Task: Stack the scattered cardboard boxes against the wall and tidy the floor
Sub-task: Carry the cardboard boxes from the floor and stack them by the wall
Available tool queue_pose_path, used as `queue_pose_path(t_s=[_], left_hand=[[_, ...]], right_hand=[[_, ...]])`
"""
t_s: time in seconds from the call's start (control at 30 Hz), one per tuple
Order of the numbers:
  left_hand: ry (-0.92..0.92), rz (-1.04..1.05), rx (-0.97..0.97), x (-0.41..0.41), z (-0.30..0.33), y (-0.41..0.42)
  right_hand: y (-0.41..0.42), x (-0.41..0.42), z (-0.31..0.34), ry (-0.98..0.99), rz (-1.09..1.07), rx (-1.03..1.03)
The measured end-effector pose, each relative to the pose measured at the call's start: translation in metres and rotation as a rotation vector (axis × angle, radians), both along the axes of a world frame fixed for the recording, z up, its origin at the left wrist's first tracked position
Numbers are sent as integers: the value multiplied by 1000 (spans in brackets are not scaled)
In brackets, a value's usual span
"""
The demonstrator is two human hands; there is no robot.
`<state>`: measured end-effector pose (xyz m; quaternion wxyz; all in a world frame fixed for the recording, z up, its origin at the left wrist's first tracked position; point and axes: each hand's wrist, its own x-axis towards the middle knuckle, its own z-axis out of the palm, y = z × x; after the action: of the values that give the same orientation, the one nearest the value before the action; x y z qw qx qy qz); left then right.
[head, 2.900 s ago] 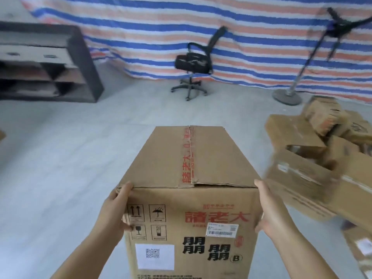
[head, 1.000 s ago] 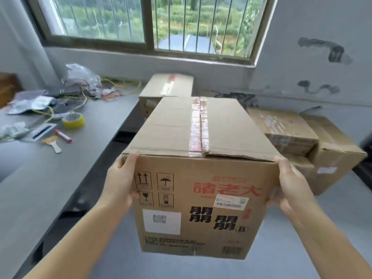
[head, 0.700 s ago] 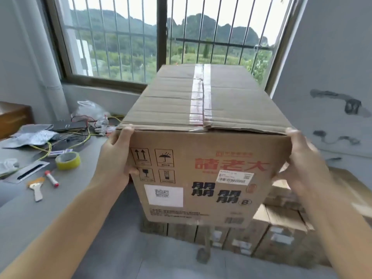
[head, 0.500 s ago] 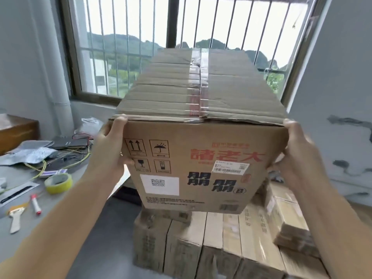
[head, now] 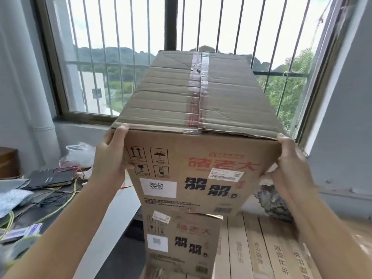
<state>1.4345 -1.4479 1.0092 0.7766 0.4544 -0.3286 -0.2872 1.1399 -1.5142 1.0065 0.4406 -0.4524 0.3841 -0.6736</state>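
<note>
A large taped cardboard box (head: 193,121) with red and black print fills the middle of the view, held up in front of the barred window. My left hand (head: 111,158) grips its left near corner and my right hand (head: 289,168) grips its right near corner. Directly under it stands a matching printed box (head: 181,242); the held box's bottom edge is at its top, and I cannot tell whether they touch. To the right lie lower boxes (head: 257,248) with flat tops, stacked by the wall.
A grey table (head: 112,214) on the left carries black notebooks (head: 50,178), yellow cable, plastic bags and small packets. A barred window (head: 171,37) spans the wall ahead. A dark crumpled bag (head: 271,202) sits on the lower boxes at the right, beside the grey wall (head: 346,117).
I have carried the box from the open floor to the window wall and lifted it higher. It now hangs over the matching box in the stack.
</note>
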Motion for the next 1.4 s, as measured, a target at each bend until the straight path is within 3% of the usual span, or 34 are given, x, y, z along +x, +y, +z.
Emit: queue_pose_path(t_s=[0.3,0.6,0.9,1.13,1.4], left_hand=[[9,-129,88,76,-26,-108],[-135,-351,221,108,-34,-167],[-208,-377,312,114,-109,-165],[-236,-314,278,114,-120,-187],[-248,-343,249,115,-132,-181]], right_hand=[[-77,71,-21,70,-121,77],[-155,72,-26,241,-194,138],[-140,84,-108,383,-197,130],[-146,88,-114,390,-273,119],[-134,89,-116,379,-203,153]])
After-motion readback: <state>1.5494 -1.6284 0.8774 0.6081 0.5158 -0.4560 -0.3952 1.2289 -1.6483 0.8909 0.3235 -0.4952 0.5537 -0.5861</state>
